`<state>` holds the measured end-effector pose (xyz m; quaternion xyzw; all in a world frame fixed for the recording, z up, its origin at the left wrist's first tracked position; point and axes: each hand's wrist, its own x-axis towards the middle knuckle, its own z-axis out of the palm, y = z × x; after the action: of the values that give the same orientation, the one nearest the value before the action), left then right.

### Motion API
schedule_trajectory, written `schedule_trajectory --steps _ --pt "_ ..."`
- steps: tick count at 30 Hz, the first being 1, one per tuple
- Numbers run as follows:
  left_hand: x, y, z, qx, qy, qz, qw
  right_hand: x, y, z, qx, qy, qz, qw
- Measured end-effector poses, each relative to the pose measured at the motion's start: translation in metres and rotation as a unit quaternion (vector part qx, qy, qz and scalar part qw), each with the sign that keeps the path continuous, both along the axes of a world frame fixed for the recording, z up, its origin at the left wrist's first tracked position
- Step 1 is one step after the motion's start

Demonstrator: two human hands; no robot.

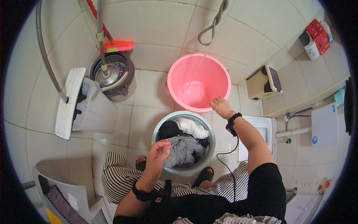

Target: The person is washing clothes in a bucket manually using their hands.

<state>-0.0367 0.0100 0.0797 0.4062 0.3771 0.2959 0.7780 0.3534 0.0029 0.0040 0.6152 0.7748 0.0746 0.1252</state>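
A large pink plastic tub [195,89] stands on the tiled floor, and a thin stream of water falls into it. My right hand [221,107] is at the tub's near right rim, fingers bent over the edge; whether they grip it is unclear. Nearer to me a grey-green basin [211,151] holds wet-looking clothes: a grey garment [181,151], a white cloth [193,128] and a black cloth [168,129]. Above the basin's left side is my left hand [160,152], fingers loosely curled, with nothing seen held in it.
At the left stand a spin-mop bucket [130,84], an orange broom head [119,46], a grey bin [105,117] and a flat mop head [70,103]. A metal hose [205,43] hangs behind the tub. A squat toilet [268,123] and a beige bin [256,86] are at the right.
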Motion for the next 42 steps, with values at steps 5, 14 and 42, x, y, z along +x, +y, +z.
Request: schedule_trajectory --steps 5,14,42 --pt "0.005 -0.002 0.002 -0.009 0.005 -0.008 1.0 0.033 0.03 0.005 -0.225 0.097 -0.173 0.954" --pt "0.002 0.003 -0.002 -0.034 0.003 -0.01 0.999 0.05 0.222 0.083 0.203 0.923 -0.296 0.142" --pt "0.011 -0.003 0.004 0.0 -0.006 -0.036 0.999 -0.009 0.016 -0.021 -0.06 -0.018 -0.138 0.988"
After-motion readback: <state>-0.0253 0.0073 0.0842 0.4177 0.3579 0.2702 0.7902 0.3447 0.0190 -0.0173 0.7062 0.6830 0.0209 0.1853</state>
